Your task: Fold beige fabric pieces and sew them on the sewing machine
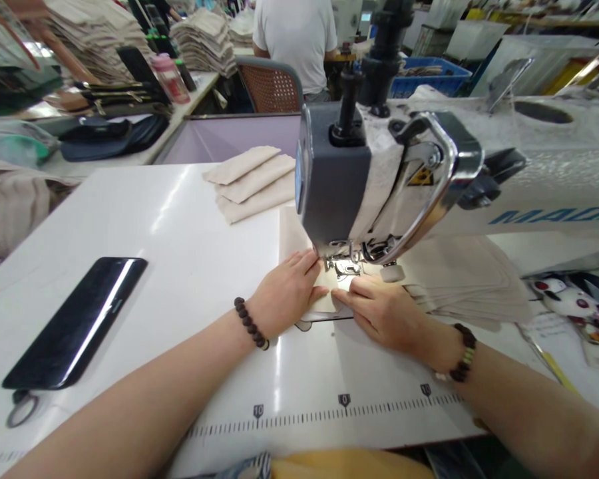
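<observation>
My left hand (pixel 290 289) lies flat with fingers stretched out on a beige fabric piece (pixel 292 229), left of the presser foot (pixel 347 266) of a sewing machine (pixel 334 179). Close in front of the needle area, my right hand (pixel 392 311) has its fingers bent together, the fingertips at the near edge of that fabric. Their exact hold is partly hidden. Behind the right hand, a stack of beige fabric pieces (pixel 469 276) spreads under the machine arm. More folded beige pieces (pixel 254 179) rest at the far side of the white table (pixel 190 219).
A black phone (pixel 77 322) with a ring lies at the left. Scissors or a tool with a yellow handle (pixel 559 372) and small trinkets (pixel 574 303) are at the right. A person in a white shirt (pixel 295 43) sits ahead, beside a brown chair (pixel 270 86) and a blue crate (pixel 432 76).
</observation>
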### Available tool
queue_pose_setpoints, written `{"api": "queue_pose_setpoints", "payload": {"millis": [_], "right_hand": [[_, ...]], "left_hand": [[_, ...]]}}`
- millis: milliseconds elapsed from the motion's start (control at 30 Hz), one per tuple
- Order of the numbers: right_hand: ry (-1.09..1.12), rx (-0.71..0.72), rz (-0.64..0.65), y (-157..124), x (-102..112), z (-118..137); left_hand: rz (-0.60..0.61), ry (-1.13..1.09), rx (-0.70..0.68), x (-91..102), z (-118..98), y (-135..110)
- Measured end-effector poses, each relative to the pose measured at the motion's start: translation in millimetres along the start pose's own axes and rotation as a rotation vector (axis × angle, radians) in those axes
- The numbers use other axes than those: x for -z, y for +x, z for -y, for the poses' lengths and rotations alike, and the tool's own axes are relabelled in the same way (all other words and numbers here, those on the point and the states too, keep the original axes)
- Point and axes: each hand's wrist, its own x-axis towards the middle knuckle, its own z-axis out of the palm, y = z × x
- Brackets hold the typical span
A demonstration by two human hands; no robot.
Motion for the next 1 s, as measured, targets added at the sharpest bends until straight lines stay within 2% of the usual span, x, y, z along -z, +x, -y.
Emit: {"api": "queue_pose_setpoints", "payload": {"millis": [500, 600, 733, 800, 1000], "right_hand": [[0.007, -0.040, 0.012, -3, -1, 0], [0.026, 0.037, 0.018, -4, -1, -1], [0.029, 0.099, -0.011, -6, -2, 0], [0.026, 0.095, -0.009, -6, -2, 0], [0.033, 0.038, 0.009, -5, -2, -1]], "left_hand": [[-0.004, 0.007, -0.003, -0.9, 0, 0], [0.012, -0.013, -0.082, 3.5, -3, -5], [0.124, -0.082, -0.250, 10.9, -10, -13], [0.158, -0.092, -0.264, 13.3, -12, -15], [0.145, -0.092, -0.247, 12.0, -9, -13]]}}
